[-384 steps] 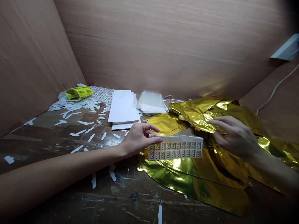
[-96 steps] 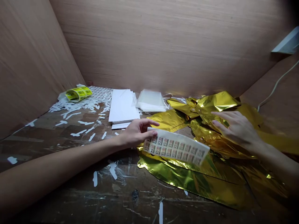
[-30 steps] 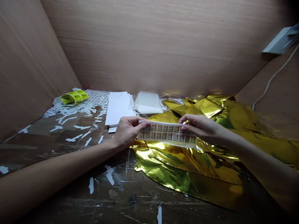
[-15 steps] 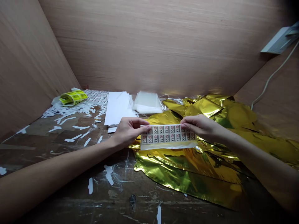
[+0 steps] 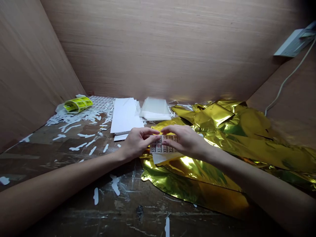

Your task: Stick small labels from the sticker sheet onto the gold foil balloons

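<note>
A small sheet of printed stickers (image 5: 159, 148) with a white backing is held up over gold foil pieces (image 5: 187, 174). My left hand (image 5: 137, 141) pinches its left end between thumb and fingers. My right hand (image 5: 186, 140) is just beside it, thumb across the front of the sheet and fingers behind the top edge, covering the sheet's right part. The backing's lower edge hangs at a slant below the stickers.
White paper stack (image 5: 124, 115) and a translucent sheet stack (image 5: 155, 108) stand behind. At the left are a yellow label roll (image 5: 78, 104), more sticker sheets (image 5: 102, 102) and scattered white scraps (image 5: 74, 117). A power strip (image 5: 292, 42) with a cable hangs at the upper right.
My right hand has moved left along the sticker sheet, close to my left hand. Less of the sheet shows, and its lower backing now slants.
</note>
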### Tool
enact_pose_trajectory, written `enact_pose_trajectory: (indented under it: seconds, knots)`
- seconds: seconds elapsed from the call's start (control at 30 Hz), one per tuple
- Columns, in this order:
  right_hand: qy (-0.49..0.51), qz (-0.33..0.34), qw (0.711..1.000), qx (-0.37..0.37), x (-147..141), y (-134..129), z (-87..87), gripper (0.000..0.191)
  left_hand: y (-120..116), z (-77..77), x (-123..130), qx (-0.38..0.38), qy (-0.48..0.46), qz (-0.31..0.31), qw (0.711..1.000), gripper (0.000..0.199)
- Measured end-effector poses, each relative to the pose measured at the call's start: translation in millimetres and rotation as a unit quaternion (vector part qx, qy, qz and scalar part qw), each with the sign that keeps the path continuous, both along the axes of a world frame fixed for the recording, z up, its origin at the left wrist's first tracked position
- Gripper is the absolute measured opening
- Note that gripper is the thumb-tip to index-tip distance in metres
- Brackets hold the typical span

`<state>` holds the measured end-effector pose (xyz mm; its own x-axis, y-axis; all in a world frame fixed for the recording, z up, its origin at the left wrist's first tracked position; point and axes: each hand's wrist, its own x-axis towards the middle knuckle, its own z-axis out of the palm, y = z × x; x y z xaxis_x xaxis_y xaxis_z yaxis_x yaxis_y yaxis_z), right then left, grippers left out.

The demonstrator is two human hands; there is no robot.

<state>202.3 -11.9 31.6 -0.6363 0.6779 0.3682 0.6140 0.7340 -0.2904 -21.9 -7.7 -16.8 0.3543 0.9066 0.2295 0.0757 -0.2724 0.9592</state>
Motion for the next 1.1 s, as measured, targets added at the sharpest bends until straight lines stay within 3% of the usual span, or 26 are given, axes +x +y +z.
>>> enact_pose_trajectory:
  seconds: [0.1,0.17,0.47,0.73,0.93,1.1]
  knots:
    - [0.084,-0.009,0.995,-0.045,-6.3,0.3,-8.5,0.008,-2.9,-4.8,0.2,-0.002,-0.014,-0.024,1.000,0.037]
    - [0.109,-0.018,0.992,-0.053,-3.0,0.4,-11.1,0.008,-4.2,-6.2,0.6,0.006,-0.012,-0.021,1.000,0.032]
    - [0.102,-0.024,0.994,-0.034,3.9,-9.8,-19.5,0.011,-13.9,2.2,3.4,0.084,0.049,0.036,0.995,0.023]
    - [0.116,-0.009,0.993,0.021,-0.2,-13.6,-38.1,0.013,-15.8,-1.3,3.4,0.153,0.123,0.010,0.980,0.024]
    - [0.073,-0.041,0.993,0.080,-2.7,-13.9,-53.5,0.021,-13.7,-4.0,2.8,0.145,0.157,-0.007,0.977,0.034]
    - [0.060,-0.030,0.992,0.104,-4.0,-13.9,-56.4,0.019,-12.9,-6.0,3.9,0.078,0.140,-0.018,0.987,0.034]
